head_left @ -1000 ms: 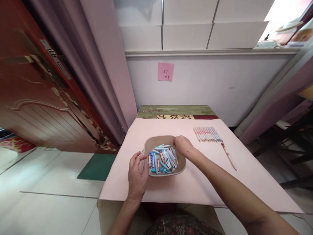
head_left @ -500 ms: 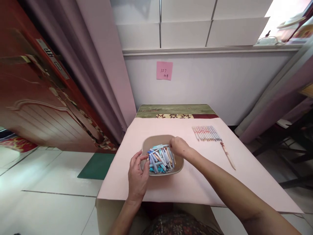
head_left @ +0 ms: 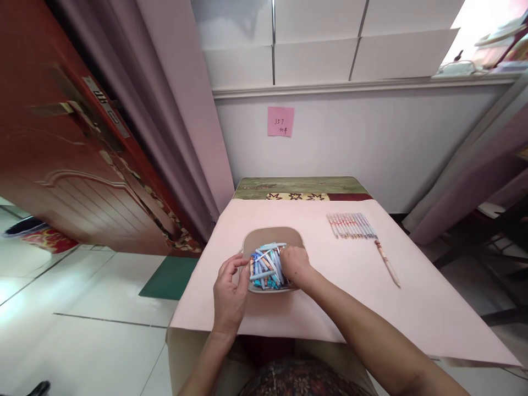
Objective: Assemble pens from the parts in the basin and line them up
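A beige plastic bin (head_left: 272,235) stands near the table's front, filled with a jumble of pens (head_left: 266,267) in blue, white, teal and orange. Over the bin's left rim, my left hand (head_left: 230,291) has its thumb and fingers closed around the edge. Inside the bin's right side, my right hand (head_left: 295,265) is curled among the pens. Its fingertips are hidden, so what it grips does not show. To the right, a neat row of pens (head_left: 350,225) lies side by side, and a single pale pen (head_left: 388,264) lies slanted just below the row's right end.
Pale pink paper (head_left: 342,308) covers the table, leaving a green patterned strip (head_left: 297,184) bare at the back. A pink note (head_left: 281,121) is stuck on the wall behind. A red door (head_left: 61,154) and purple curtain stand at the left.
My right hand has moved down and slightly left, deeper into the pens. Some pens in the bin have shifted. The left hand stays at the rim; the view has moved slightly.
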`<state>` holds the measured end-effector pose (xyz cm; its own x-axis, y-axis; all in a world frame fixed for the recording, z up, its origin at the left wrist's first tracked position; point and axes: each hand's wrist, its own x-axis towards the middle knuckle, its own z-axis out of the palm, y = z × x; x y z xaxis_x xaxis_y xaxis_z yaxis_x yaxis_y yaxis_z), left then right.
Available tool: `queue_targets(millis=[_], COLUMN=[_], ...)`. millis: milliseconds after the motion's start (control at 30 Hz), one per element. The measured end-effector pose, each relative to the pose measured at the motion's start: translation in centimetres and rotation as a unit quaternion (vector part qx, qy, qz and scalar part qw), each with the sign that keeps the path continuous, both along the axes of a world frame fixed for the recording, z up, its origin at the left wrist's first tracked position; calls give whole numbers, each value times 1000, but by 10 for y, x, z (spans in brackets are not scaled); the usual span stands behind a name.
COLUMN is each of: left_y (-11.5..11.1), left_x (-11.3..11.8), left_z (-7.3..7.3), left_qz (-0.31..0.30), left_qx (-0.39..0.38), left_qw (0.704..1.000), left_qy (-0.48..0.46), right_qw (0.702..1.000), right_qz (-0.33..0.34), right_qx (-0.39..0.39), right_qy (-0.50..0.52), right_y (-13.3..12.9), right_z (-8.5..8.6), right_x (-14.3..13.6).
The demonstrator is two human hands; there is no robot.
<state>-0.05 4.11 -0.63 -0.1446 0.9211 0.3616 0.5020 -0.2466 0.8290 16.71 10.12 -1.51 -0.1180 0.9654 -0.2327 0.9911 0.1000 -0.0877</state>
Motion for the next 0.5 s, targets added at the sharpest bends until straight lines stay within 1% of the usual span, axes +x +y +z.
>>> queue_targets(millis=[100,167,233,367,433,467,500], left_y=[4,7,9,13,14,15,15], left_x=[8,11,13,21,30,36,41], left_z=[2,4,5,7,10,12,14], left_qz=[-19,-32,-52,-86,-89,-91,-94], left_qx=[-7,-33,-73,-137,-173,-195,-214], left_qw=[1000,997,988,953,930,913,894], left_qy=[-16,-57,-128,-257,-311,-345,-382], right_qw=[1000,999,998,993,984,972,953], right_qz=[-23,-38,-54,-73,-64,-50,-30], right_qx=[8,12,21,57,75,76,69], right_qy=[16,27,38,70,149,216,293], right_y=[-2,-3,-3,-8,-14,-18,-23], right_z=[-1,3,12,32,39,40,40], right_x=[-1,4,12,29,31,29,27])
